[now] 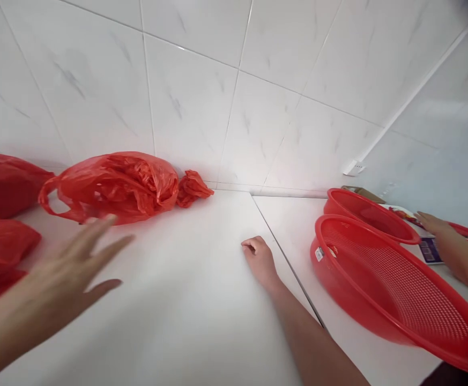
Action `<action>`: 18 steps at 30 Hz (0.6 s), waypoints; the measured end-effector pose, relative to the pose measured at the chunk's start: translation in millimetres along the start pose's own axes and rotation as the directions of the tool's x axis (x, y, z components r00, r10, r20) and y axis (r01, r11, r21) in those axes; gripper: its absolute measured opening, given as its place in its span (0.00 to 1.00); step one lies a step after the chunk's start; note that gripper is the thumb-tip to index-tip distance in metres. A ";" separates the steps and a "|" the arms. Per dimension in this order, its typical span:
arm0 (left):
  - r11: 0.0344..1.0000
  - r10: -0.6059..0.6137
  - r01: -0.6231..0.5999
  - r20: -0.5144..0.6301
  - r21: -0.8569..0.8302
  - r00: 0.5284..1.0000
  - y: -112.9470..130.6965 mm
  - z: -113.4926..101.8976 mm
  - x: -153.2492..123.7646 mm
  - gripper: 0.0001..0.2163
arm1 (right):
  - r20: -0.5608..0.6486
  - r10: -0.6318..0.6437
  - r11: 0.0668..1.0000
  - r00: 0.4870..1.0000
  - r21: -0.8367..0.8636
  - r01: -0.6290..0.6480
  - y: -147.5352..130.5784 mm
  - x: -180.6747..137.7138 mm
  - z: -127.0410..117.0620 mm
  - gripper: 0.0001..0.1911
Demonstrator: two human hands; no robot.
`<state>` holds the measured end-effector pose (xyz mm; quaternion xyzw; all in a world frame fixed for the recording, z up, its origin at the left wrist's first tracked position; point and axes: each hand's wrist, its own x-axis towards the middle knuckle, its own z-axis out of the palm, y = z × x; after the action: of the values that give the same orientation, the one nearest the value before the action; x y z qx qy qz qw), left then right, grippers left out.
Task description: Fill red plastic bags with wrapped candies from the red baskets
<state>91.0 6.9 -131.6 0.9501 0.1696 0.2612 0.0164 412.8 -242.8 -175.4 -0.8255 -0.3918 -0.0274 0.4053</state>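
Note:
My left hand (76, 262) reaches over the white table with its fingers spread, slightly smeared by motion, and holds nothing. Just beyond its fingertips lies a red plastic bag (117, 185), bulging with crumpled red plastic and with a loop handle on its left. I cannot tell whether the fingertips touch that bag. My right hand (260, 260) rests on the tabletop, its fingers curled into a loose fist; nothing shows in it. A small crumpled red bag (193, 187) lies against the wall, to the right of the bulging one.
More red bags (4, 182) lie at the far left. Right of a table seam (286, 257) stand a large red colander (378, 284) and a red basin (370, 214). Another person's hand (438, 228) is at the far right, near a purple-and-white box (429, 250). A tiled wall (193, 96) runs behind.

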 end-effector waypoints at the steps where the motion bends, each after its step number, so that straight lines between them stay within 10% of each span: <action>1: 0.999 0.034 -0.034 0.095 -0.001 0.995 11.3 11.4 6.8 0.28 | 0.005 -0.011 1.000 1.000 -0.004 0.011 0.6 -1.4 -0.6 0.10; 7: 0.996 0.052 -0.016 0.420 -0.089 0.906 53.0 65.2 40.3 0.29 | 0.049 -0.080 0.996 0.996 -0.028 0.081 -0.7 -12.9 -2.6 0.11; 18: 0.981 -0.134 0.162 0.226 -0.109 0.965 66.3 111.9 126.0 0.29 | 0.218 -0.183 0.883 0.959 -0.392 0.258 -6.4 -20.0 5.3 0.23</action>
<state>269.4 -7.4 -158.4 0.9547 0.2206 0.1638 0.1147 393.3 -249.3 -182.1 -0.8418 -0.5025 -0.0838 0.1784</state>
